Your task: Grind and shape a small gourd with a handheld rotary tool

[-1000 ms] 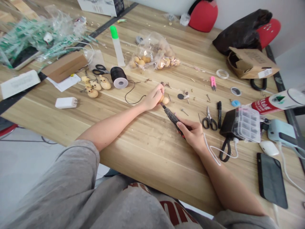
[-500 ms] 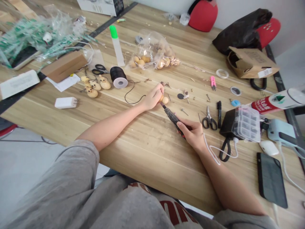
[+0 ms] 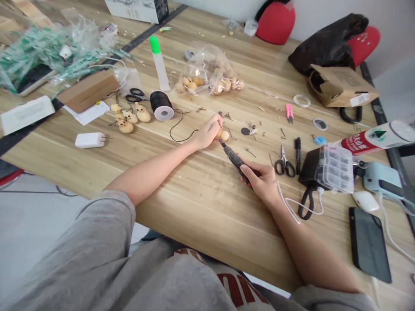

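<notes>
My left hand (image 3: pixel 209 131) is closed around a small tan gourd (image 3: pixel 225 135), whose rounded end sticks out past the fingers. My right hand (image 3: pixel 261 177) grips a dark rotary tool (image 3: pixel 236 160) like a thick pen, its tip up against or very close to the gourd. A white cable (image 3: pixel 285 201) runs by my right wrist. Several small gourds with drawn faces (image 3: pixel 126 125) lie to the left, beside a spool of black cord (image 3: pixel 162 106). Behind my hands, a clear plastic bag (image 3: pixel 209 71) holds more gourds.
On the right lie scissors (image 3: pixel 284 162), a black marker (image 3: pixel 298 155), a clear compartment box (image 3: pixel 337 168) and a phone (image 3: pixel 369 243). Small bits and pins are scattered beyond my hands. A green-capped bottle (image 3: pixel 159 65) stands at the back; a white charger (image 3: pixel 90 140) lies left.
</notes>
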The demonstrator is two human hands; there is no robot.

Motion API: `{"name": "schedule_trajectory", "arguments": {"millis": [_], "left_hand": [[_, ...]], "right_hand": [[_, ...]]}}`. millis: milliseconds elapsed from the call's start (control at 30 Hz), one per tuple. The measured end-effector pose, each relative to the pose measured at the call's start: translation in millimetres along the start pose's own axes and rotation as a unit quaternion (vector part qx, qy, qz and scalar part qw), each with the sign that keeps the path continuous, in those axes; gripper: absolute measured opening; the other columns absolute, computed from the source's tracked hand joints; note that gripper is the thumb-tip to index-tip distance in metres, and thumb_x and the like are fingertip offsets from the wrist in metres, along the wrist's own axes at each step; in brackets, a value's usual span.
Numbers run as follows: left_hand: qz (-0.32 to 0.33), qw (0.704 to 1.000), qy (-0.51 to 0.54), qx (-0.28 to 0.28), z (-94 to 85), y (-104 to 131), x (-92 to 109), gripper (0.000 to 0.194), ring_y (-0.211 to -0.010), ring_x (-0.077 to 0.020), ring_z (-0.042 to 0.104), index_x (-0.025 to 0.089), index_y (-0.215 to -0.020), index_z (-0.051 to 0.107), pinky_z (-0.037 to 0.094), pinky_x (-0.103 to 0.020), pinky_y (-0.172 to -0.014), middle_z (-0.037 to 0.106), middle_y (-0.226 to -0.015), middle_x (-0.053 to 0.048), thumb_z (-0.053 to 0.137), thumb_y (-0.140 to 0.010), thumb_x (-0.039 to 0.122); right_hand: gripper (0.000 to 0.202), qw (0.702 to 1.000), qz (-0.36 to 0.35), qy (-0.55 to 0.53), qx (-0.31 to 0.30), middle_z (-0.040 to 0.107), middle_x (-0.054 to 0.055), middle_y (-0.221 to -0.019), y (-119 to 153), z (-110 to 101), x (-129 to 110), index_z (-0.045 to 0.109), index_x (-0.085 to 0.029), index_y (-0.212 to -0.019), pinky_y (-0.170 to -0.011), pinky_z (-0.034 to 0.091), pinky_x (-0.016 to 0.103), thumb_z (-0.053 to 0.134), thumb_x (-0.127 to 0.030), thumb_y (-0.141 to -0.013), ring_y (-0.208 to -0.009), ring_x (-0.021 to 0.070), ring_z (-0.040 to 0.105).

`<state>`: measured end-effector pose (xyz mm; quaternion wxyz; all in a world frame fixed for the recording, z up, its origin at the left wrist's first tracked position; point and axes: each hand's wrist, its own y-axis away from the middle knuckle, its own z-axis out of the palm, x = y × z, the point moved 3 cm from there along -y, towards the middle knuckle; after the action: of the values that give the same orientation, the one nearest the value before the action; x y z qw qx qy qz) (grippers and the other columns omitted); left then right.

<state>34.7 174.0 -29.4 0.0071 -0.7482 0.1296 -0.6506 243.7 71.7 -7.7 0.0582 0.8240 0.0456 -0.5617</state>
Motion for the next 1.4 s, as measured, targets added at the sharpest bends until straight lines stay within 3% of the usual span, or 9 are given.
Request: {"name": "schedule_trajectory", "arguments": {"millis": [367, 500, 600, 767, 933, 1167, 1267, 1400], "left_hand": [[-0.049, 0.995, 0.087, -0.007, 2.0, -1.2, -0.3, 0.02, -0.04, -0.0052, 0.035, 0.023, -0.085, 0.037, 0.025, -0.019, -0.043, 0.036, -0.059, 0.008, 0.035, -0.103, 0.032], [-0.046, 0.995, 0.091, 0.006, 0.4, -3.4, -1.5, 0.019, -0.043, -0.0055, 0.042, 0.023, -0.088, 0.038, 0.024, -0.018, -0.041, 0.046, -0.058, 0.008, 0.036, -0.104, 0.033], [-0.033, 0.995, 0.097, 0.008, -0.3, -5.7, -2.6, 0.014, -0.049, -0.0051, 0.049, 0.023, -0.095, 0.042, 0.03, -0.017, -0.042, 0.058, -0.07, 0.005, 0.043, -0.103, 0.034], [-0.005, 0.995, 0.101, 0.012, -2.1, -6.9, -5.6, 0.013, -0.07, -0.0055, 0.062, 0.021, -0.091, 0.045, 0.046, -0.017, -0.057, 0.057, -0.083, 0.004, 0.058, -0.094, 0.025], [0.046, 0.996, 0.076, 0.009, -3.3, -7.0, -14.2, 0.028, -0.083, -0.0089, 0.068, 0.021, -0.089, 0.044, 0.051, -0.022, -0.07, 0.061, -0.096, 0.001, 0.071, -0.084, 0.02], [0.079, 0.995, 0.052, -0.006, -4.4, -8.8, -19.4, 0.051, -0.092, -0.0144, 0.071, 0.026, -0.125, 0.051, 0.054, -0.032, -0.087, 0.067, -0.104, -0.002, 0.075, -0.08, 0.028], [0.084, 0.996, 0.015, -0.019, -4.1, -8.0, -13.4, 0.036, -0.097, -0.0166, 0.069, 0.017, -0.113, 0.063, 0.052, -0.035, -0.094, 0.07, -0.1, -0.005, 0.073, -0.081, 0.031], [0.096, 0.995, 0.008, -0.035, -3.0, -8.5, -11.2, 0.024, -0.096, -0.0162, 0.068, 0.016, -0.098, 0.067, 0.051, -0.035, -0.093, 0.074, -0.101, -0.006, 0.074, -0.079, 0.028]], "right_hand": [[0.044, 0.999, 0.025, -0.03, 0.009, 0.06, -0.001, -0.052, -3.1, -2.6, 6.7, 0.08, -0.013, -0.101, -0.042, 0.04, 0.025, 0.068, -0.05, -0.08, -0.043, 0.0117, 0.049], [0.044, 0.998, 0.009, -0.061, 0.028, 0.062, -0.001, -0.054, -4.8, -4.4, 13.4, 0.078, -0.013, -0.105, -0.042, 0.041, 0.025, 0.065, -0.05, -0.087, -0.043, 0.0118, 0.052], [0.043, 0.996, -0.005, -0.079, 0.029, 0.062, -0.001, -0.055, -5.1, -4.7, 18.7, 0.076, -0.015, -0.113, -0.044, 0.043, 0.025, 0.063, -0.049, -0.09, -0.045, 0.0122, 0.054], [0.04, 0.997, -0.015, -0.073, 0.024, 0.061, -0.001, -0.056, -5.4, -4.1, 22.5, 0.077, -0.018, -0.111, -0.042, 0.041, 0.025, 0.062, -0.05, -0.091, -0.045, 0.0126, 0.053], [0.035, 0.997, -0.019, -0.073, 0.016, 0.063, 0.0, -0.06, -5.8, -4.1, 21.7, 0.078, -0.02, -0.106, -0.042, 0.041, 0.025, 0.063, -0.047, -0.091, -0.044, 0.0115, 0.052], [0.038, 0.997, -0.019, -0.074, 0.01, 0.063, 0.0, -0.059, -4.6, -3.7, 19.6, 0.077, -0.019, -0.111, -0.041, 0.042, 0.025, 0.063, -0.048, -0.091, -0.045, 0.0132, 0.053], [0.039, 0.997, -0.02, -0.077, 0.011, 0.063, 0.0, -0.06, -4.5, -3.5, 19.1, 0.077, -0.019, -0.114, -0.042, 0.042, 0.025, 0.063, -0.047, -0.091, -0.045, 0.0129, 0.053], [0.04, 0.997, -0.017, -0.08, 0.011, 0.064, 0.0, -0.06, -4.6, -3.0, 18.9, 0.077, -0.019, -0.115, -0.042, 0.041, 0.025, 0.063, -0.047, -0.09, -0.044, 0.0123, 0.052]]}}
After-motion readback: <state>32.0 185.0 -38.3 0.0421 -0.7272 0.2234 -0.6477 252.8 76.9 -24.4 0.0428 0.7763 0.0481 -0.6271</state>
